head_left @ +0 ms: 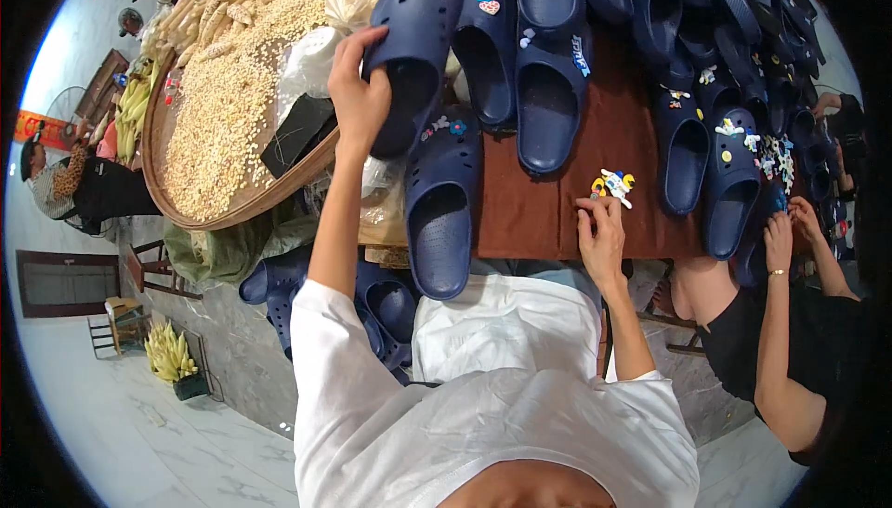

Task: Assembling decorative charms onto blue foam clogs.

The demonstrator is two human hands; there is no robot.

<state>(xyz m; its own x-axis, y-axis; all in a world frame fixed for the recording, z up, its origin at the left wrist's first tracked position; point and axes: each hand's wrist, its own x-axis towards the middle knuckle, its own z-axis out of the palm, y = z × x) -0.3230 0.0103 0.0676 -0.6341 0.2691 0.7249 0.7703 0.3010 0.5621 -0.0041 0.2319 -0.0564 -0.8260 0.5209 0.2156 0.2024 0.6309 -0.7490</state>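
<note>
My left hand [359, 90] grips a navy clog [416, 20] by its side, raised above the table's near edge, thumb across the strap area. No charms show on its holed upper. My right hand [602, 240] rests at a small pile of colourful shoe charms [613, 184] on the brown cloth [520, 215], fingertips touching the pile's near edge and thumb apart from the index finger. Just below the held clog lies another navy clog [440, 220] with a few charms on its upper. Two more decorated clogs, one [485, 52] beside the held one and one [550, 99] to its right, lie on the table.
A round woven tray [209, 224] of corn kernels stands at the left, with plastic bags behind it. Several navy clogs crowd the right side, where a co-worker's hands [790, 229] work. More clogs [386, 308] lie below the table edge. Corn cobs [170, 352] fill a basket on the floor.
</note>
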